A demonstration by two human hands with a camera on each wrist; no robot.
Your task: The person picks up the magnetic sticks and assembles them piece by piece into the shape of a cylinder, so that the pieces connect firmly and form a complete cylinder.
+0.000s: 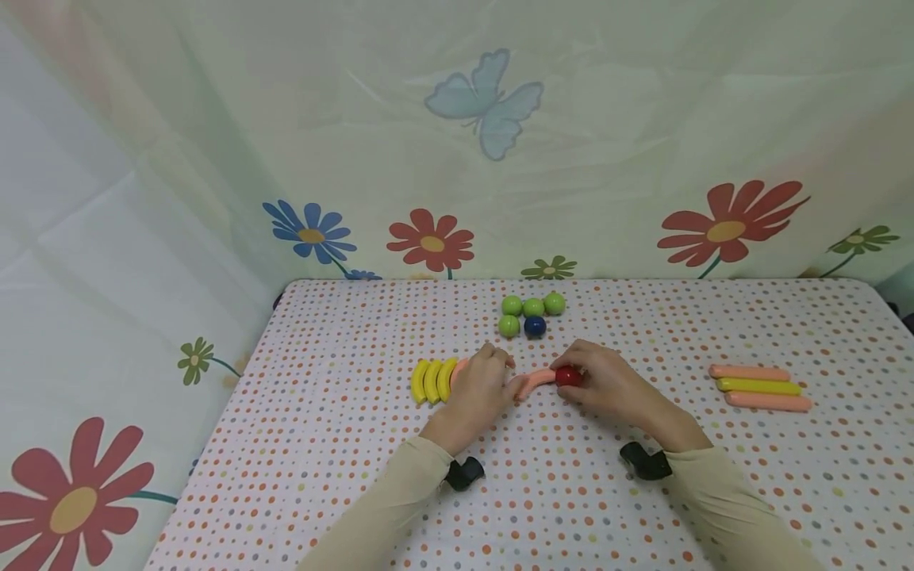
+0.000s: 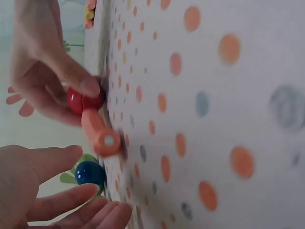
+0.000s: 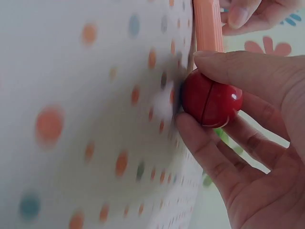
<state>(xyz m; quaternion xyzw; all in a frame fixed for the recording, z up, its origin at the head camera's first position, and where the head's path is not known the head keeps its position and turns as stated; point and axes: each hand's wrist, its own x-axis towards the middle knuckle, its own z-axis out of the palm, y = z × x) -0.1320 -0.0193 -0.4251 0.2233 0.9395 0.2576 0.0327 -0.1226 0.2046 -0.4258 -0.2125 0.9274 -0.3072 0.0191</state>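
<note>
Red shows between the fingers of the right hand, which pinches a small red ball against the end of an orange stick near the middle of the table, probably to join them. That stick lies flat, its long axis running left to right. At its other end rests the left hand, fingers loosely curled, gripping nothing I can see. Beside it lie yellow curved pieces; toward the far edge sit green balls and a blue ball.
</note>
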